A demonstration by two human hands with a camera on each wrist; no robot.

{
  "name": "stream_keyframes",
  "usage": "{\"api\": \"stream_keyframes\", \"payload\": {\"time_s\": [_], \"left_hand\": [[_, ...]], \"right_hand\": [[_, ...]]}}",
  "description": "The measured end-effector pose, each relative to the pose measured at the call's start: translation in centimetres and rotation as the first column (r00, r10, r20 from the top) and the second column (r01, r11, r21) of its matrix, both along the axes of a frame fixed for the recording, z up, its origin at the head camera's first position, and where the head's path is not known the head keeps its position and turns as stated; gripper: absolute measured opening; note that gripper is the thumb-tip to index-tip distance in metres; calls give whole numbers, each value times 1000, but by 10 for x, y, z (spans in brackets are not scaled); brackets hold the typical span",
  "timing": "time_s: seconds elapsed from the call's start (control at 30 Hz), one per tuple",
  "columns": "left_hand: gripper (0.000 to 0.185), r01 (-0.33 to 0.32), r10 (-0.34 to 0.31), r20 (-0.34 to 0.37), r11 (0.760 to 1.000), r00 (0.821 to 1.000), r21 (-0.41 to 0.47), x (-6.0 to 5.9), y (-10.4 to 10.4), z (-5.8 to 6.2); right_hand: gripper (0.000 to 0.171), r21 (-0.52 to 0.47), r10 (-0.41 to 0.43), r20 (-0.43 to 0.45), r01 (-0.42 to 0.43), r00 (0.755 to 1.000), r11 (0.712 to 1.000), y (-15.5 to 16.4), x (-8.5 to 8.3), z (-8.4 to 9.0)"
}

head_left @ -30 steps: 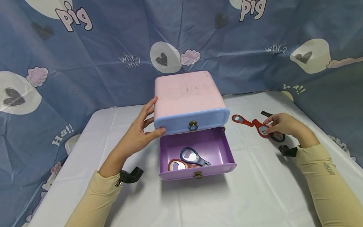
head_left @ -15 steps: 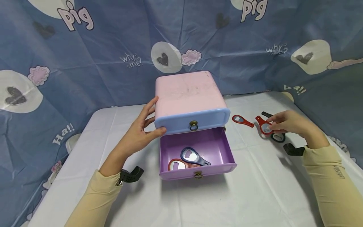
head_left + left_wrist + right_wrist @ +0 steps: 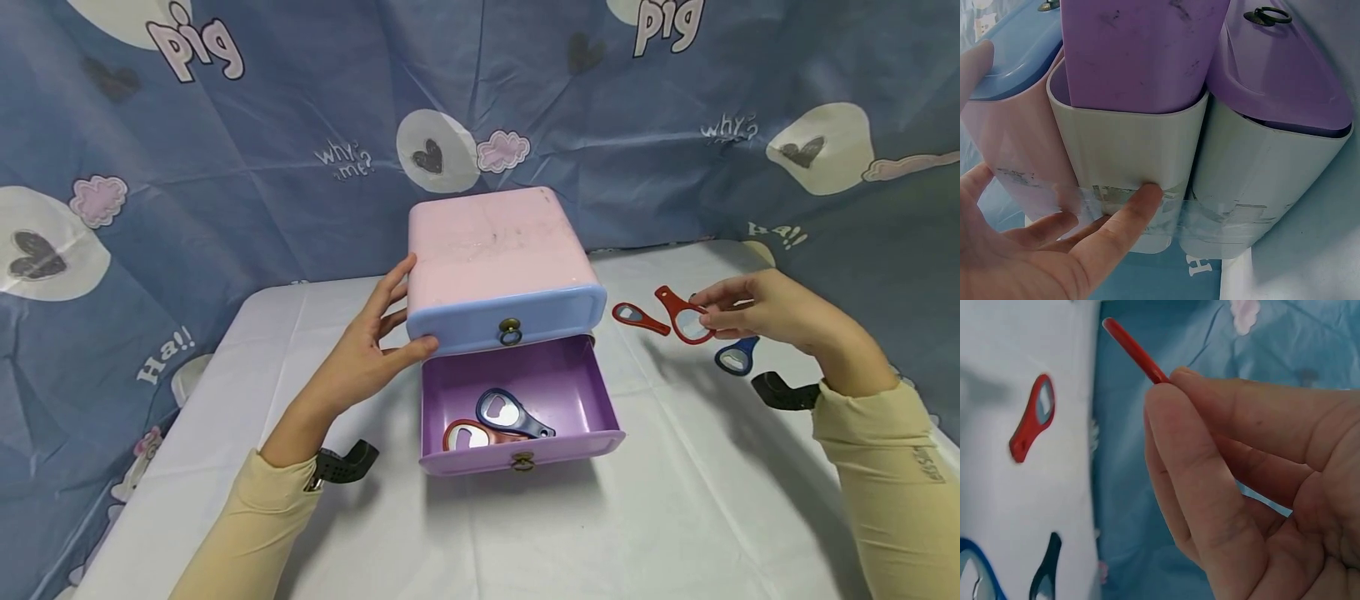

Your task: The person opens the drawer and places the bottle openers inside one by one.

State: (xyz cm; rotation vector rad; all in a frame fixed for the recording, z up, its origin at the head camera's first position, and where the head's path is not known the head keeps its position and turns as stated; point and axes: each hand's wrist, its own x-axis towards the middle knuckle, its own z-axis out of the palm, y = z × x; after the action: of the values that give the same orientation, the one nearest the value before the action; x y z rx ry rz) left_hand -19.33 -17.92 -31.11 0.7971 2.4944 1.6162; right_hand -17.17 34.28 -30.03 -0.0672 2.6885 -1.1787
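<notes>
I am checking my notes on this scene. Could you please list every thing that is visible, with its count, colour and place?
drawer box: 1, pink top, on the table, middle
upper drawer: 1, blue, closed
lower drawer: 1, purple, pulled open
openers in the lower drawer: 2, dark blue over red
held opener: 1, red, above the table
openers on the table: 3, red, blue, black
table cover: 1, white
backdrop: 1, blue, printed
left hand: on the box's side
right hand: fingers pinching the held opener

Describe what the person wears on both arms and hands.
Both arms wear long, close-fitting beige sleeves reaching the wrists; the right sleeve bears small dark lettering. A black camera mount sits at the left wrist, another at the right. Left hand and right hand are bare, ungloved.
</notes>
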Motion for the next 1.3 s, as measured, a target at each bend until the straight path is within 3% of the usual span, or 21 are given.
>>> {"api": "stream_keyframes", "payload": {"time_s": [0.3, 0.8, 1.03, 1.3], "left_hand": [[98, -4, 4, 2, 1000, 1000, -2, 0, 0, 0], [99, 0, 0, 6, 1000, 1000, 6, 0, 1, 0], [99, 3, -3, 6, 1000, 1000, 11, 1, 1, 1], [100, 3, -3, 2, 1000, 1000, 9, -1, 1, 0]], "right_hand": [[43, -16, 13, -34, -14, 999, 1000, -10, 10, 16], [36, 1, 90, -103, -91, 991, 996, -26, 39, 37], [31, 63, 151, -117, -144, 982, 988, -38, 47, 43], [29, 46, 230, -134, -226, 964, 973, -56, 53, 47]]}}
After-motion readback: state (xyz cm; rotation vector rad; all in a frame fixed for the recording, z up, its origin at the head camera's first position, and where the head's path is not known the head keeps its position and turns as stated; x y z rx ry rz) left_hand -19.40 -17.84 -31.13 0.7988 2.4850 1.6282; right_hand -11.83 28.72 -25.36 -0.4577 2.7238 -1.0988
